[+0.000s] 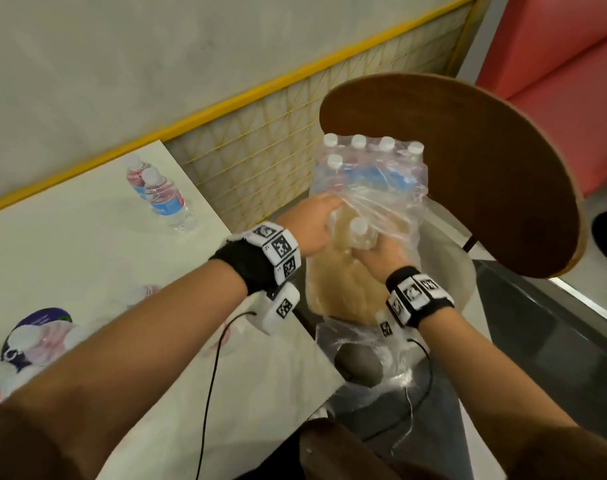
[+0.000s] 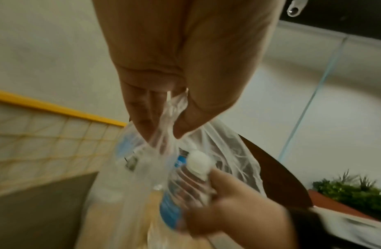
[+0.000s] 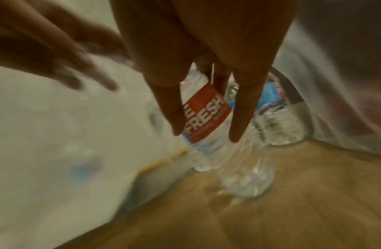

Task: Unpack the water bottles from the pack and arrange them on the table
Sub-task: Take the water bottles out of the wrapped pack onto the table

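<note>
Left hand (image 2: 180, 70) pinching torn wrap (image 2: 170, 121) taut, right hand (image 1: 381, 258) gripping bottle (image 3: 217, 121); draw straight up through opening, keep wrap held, then onto desk (image 1: 87, 244)

Bottle (image 3: 208, 118) red label reads "FRESH"; smaller print below blurred.

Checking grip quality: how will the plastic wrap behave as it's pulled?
Probably floppy: the plastic wrap bunches into a thin strand where the left hand pinches it. Likely stretchy and weak, since it wrinkles around the bottle.
</note>
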`<state>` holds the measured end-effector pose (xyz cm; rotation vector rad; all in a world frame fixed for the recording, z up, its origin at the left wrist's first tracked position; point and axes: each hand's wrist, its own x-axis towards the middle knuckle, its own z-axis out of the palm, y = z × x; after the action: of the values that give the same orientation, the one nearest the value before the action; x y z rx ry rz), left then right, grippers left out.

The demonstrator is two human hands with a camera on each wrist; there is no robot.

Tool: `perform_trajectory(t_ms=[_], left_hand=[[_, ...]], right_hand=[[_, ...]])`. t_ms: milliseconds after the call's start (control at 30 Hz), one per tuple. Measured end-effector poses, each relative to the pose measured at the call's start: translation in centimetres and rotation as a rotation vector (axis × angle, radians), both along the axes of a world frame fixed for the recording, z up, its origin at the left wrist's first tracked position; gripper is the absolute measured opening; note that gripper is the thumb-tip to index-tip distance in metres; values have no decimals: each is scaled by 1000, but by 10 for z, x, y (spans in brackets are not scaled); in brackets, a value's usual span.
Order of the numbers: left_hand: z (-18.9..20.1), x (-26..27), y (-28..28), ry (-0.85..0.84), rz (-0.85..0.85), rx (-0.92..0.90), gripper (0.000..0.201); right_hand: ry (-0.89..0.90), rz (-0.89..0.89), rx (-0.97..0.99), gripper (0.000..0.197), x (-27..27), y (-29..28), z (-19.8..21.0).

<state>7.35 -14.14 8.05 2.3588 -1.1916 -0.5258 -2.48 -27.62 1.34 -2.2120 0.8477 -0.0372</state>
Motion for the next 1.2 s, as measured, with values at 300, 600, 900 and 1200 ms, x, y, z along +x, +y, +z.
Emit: perform_trajectory(t_ms=[300, 600, 900, 1200], left_hand=[[17, 11, 20, 42, -57, 189, 49], [28, 4, 24, 26, -120, 209, 52], [25, 6, 32, -65, -167, 300, 53], [13, 3, 29, -71, -203, 317, 55]], right_hand=[[-93, 793, 14, 63, -66, 90, 7], [48, 1049, 219, 71, -54, 205, -19], [263, 962, 223, 54, -31, 192, 0], [359, 275, -166, 31, 38, 8, -5]])
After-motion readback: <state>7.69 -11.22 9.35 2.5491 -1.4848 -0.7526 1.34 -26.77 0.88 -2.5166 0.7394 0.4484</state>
